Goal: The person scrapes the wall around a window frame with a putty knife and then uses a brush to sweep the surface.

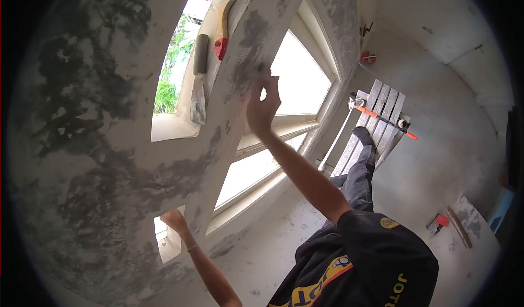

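Note:
My left hand (173, 219) is at a small opening (172, 248) in the patchy grey-and-white wall, its fingers curled over the upper edge. My right hand (263, 107) is raised against the wall strip between two windows, thumb and fingers bent together in a loop. Its fingertips are blurred, and whatever they hold is too small to make out. Above and left of it, a putty knife (200, 55) with a grey handle lies in a window recess. Beside the knife rests a paintbrush (222, 20) with a wooden handle and red tip.
My foot (362, 136) is on a slatted wooden bench (349, 157), where an orange-and-black stick (382, 120) also lies. A long white pole (335, 137) leans beside it. At lower right are a red-and-black tool (440, 220) and a wooden strip (459, 228). Bright window glass (300, 83) stands behind my right hand.

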Action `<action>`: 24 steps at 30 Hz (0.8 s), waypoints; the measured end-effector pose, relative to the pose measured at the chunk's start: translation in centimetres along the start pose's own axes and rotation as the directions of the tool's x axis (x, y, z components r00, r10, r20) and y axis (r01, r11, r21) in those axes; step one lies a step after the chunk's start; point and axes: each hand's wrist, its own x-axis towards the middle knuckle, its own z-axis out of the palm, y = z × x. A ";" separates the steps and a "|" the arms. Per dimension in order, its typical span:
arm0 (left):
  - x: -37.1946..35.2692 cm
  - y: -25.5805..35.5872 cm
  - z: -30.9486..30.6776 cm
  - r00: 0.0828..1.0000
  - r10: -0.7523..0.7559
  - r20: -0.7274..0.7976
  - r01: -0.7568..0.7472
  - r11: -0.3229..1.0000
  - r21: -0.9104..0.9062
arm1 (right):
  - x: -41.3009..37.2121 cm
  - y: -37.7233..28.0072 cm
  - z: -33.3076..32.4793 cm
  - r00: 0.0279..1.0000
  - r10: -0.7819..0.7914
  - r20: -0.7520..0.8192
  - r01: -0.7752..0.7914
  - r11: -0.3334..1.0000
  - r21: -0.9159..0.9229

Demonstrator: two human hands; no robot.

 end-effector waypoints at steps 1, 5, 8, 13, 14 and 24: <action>0.2 -0.9 0.2 0.995 0.074 -0.059 -0.074 0.997 0.007 | 2.5 -2.8 0.1 0.982 0.187 0.028 -0.189 0.971 0.144; 1.0 -4.3 0.5 0.996 0.086 -0.020 -0.087 0.996 -0.017 | -2.8 0.1 -0.7 0.992 0.096 0.077 -0.091 0.993 -0.076; 1.6 -6.2 0.4 0.996 0.087 -0.015 -0.086 0.996 0.035 | -4.2 0.9 -1.6 0.992 -0.013 0.122 0.019 0.999 -0.047; 0.7 -2.8 -0.4 0.997 0.015 0.081 -0.018 0.999 0.041 | 6.2 -0.8 0.8 0.994 0.099 -0.034 -0.097 0.993 0.070; 0.7 -2.9 -0.4 0.996 0.017 0.083 -0.021 0.999 0.040 | 5.0 -0.8 0.3 0.989 0.143 0.032 -0.143 0.990 0.006; 1.0 -6.5 -0.2 0.993 0.114 0.025 -0.116 0.987 0.111 | 11.1 -0.5 0.8 0.996 0.087 -0.005 -0.087 0.996 0.018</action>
